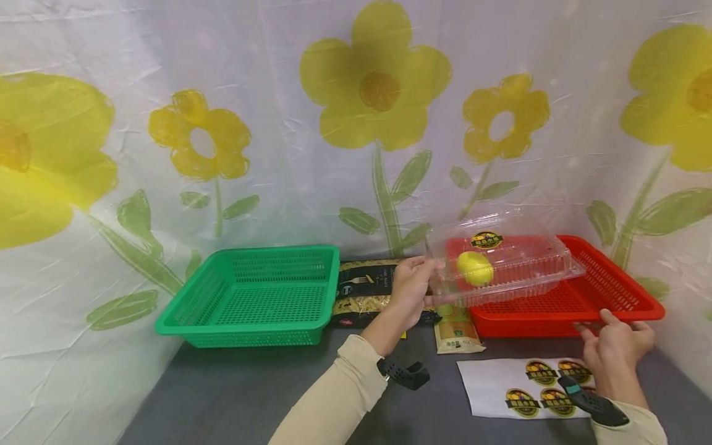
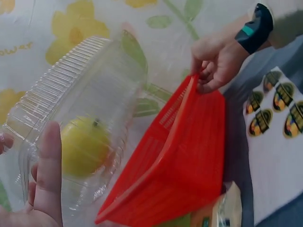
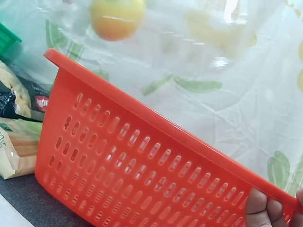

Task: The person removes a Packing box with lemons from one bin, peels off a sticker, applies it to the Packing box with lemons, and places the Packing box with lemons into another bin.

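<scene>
Flowered white backdrop [image 1: 311, 185], grey tabletop [image 1: 233, 395]

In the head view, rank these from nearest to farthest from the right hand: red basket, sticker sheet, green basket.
1. red basket: the right hand grips its front rim.
2. sticker sheet: on the table just left of that hand.
3. green basket: far left.

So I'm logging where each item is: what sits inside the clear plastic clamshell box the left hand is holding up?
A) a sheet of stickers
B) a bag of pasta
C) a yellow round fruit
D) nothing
C: the head view shows a yellow round fruit inside the clear clamshell box, which the left hand holds over the red basket.
</scene>
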`<move>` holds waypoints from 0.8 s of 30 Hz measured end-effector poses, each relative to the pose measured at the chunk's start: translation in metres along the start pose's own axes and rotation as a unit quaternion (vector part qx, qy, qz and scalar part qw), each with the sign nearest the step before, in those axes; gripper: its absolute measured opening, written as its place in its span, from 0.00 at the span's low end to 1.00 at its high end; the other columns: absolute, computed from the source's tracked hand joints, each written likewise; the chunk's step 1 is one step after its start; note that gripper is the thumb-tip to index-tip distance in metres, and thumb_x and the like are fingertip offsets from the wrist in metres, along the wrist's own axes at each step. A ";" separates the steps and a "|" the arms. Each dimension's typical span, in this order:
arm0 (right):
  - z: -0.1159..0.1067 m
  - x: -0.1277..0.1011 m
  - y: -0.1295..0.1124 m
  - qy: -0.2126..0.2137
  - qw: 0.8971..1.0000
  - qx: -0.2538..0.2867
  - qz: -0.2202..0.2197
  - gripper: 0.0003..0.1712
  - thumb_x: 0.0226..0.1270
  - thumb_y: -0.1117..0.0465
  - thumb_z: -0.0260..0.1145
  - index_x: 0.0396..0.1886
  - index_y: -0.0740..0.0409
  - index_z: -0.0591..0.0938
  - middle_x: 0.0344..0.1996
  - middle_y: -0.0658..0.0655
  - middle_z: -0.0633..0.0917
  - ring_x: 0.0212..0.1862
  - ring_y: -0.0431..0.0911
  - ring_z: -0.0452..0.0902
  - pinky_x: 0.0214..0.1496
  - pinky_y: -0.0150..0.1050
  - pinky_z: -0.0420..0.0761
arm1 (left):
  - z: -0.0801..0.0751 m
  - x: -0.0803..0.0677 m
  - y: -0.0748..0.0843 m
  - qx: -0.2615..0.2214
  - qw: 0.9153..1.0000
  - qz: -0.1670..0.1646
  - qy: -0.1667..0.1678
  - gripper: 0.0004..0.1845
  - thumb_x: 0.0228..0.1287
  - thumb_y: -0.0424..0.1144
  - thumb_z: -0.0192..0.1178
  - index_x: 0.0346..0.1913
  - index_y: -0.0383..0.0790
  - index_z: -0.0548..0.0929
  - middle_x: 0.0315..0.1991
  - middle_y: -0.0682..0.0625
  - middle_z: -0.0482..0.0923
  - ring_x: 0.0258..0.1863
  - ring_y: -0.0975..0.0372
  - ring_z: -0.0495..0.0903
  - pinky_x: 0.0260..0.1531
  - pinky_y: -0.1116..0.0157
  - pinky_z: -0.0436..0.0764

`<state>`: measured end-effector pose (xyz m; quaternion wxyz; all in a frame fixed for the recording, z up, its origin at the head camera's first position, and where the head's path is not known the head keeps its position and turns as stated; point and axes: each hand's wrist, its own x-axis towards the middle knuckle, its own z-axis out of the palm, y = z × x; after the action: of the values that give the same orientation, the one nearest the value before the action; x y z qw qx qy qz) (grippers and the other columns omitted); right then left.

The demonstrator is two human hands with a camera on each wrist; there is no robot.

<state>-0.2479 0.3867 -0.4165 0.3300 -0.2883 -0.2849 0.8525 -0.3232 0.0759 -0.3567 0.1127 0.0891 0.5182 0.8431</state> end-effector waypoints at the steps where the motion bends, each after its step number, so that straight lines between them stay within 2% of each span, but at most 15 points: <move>1: -0.001 0.000 0.000 -0.001 1.000 0.000 0.001 0.36 0.63 0.75 0.58 0.61 0.38 0.57 0.65 0.43 0.59 0.60 0.43 0.63 0.40 0.56 0.78 | 0.005 0.003 -0.002 -0.008 1.000 -0.003 0.002 0.19 0.55 0.36 0.62 0.50 0.32 0.76 0.30 0.47 0.75 0.20 0.60 0.73 0.28 0.51 0.83; 4: -0.002 0.000 -0.001 0.003 1.000 0.003 0.004 0.36 0.63 0.75 0.58 0.60 0.38 0.57 0.65 0.42 0.59 0.60 0.43 0.63 0.40 0.57 0.78 | 0.018 0.010 -0.006 -0.014 1.000 -0.001 0.005 0.20 0.53 0.36 0.63 0.49 0.31 0.76 0.30 0.45 0.77 0.19 0.60 0.73 0.27 0.52 0.83; 8: -0.002 0.001 -0.001 0.001 1.000 0.013 0.003 0.37 0.62 0.75 0.58 0.60 0.38 0.57 0.65 0.43 0.59 0.61 0.43 0.62 0.53 0.58 0.69 | 0.032 0.019 -0.011 -0.024 1.000 -0.001 0.016 0.21 0.49 0.35 0.66 0.47 0.33 0.75 0.24 0.46 0.74 0.15 0.60 0.70 0.25 0.53 0.83; 10: -0.001 0.001 -0.001 -0.004 1.000 0.015 -0.002 0.38 0.62 0.76 0.58 0.62 0.39 0.56 0.65 0.43 0.60 0.62 0.43 0.62 0.57 0.57 0.64 | 0.037 0.022 -0.014 -0.029 0.999 -0.002 0.021 0.23 0.48 0.34 0.66 0.48 0.34 0.73 0.26 0.46 0.75 0.16 0.59 0.73 0.24 0.53 0.83; 12: -0.002 0.000 0.000 -0.009 1.000 0.022 -0.003 0.39 0.61 0.77 0.58 0.63 0.41 0.57 0.65 0.44 0.62 0.61 0.44 0.63 0.55 0.58 0.66 | 0.042 0.026 -0.018 -0.028 0.999 -0.001 0.027 0.24 0.48 0.33 0.66 0.50 0.33 0.71 0.30 0.45 0.75 0.16 0.59 0.73 0.23 0.54 0.83; 14: -0.002 0.000 0.000 -0.013 1.000 0.028 -0.005 0.39 0.61 0.78 0.57 0.64 0.42 0.58 0.64 0.45 0.63 0.61 0.45 0.64 0.49 0.59 0.71 | 0.046 0.029 -0.023 -0.012 0.999 -0.002 0.040 0.26 0.47 0.34 0.66 0.51 0.35 0.70 0.30 0.46 0.76 0.16 0.59 0.74 0.21 0.58 0.83; 17: -0.003 0.000 0.000 -0.015 0.999 0.031 -0.007 0.38 0.61 0.78 0.58 0.64 0.42 0.58 0.64 0.45 0.64 0.61 0.45 0.64 0.43 0.58 0.74 | 0.052 0.033 -0.030 0.033 0.997 -0.001 0.063 0.28 0.46 0.37 0.67 0.53 0.36 0.71 0.24 0.49 0.71 0.11 0.62 0.69 0.15 0.64 0.81; 20: -0.003 -0.001 0.000 -0.015 1.000 0.022 -0.006 0.38 0.61 0.76 0.60 0.63 0.40 0.57 0.65 0.44 0.61 0.61 0.45 0.63 0.46 0.57 0.75 | 0.057 0.036 -0.036 0.071 0.994 -0.001 0.084 0.29 0.45 0.39 0.68 0.53 0.38 0.71 0.21 0.52 0.69 0.09 0.64 0.66 0.11 0.67 0.78; 24: -0.003 0.000 0.003 -0.015 1.000 0.018 -0.002 0.38 0.61 0.76 0.59 0.61 0.39 0.56 0.66 0.43 0.59 0.61 0.45 0.62 0.49 0.57 0.73 | 0.061 0.041 -0.043 0.100 0.991 -0.008 0.094 0.27 0.46 0.40 0.69 0.51 0.38 0.72 0.20 0.51 0.70 0.09 0.63 0.65 0.11 0.66 0.78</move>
<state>-0.2467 0.3858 -0.4205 0.3326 -0.2691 -0.2755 0.8609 -0.3414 0.1587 -0.3666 0.0607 0.0167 0.6091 0.7906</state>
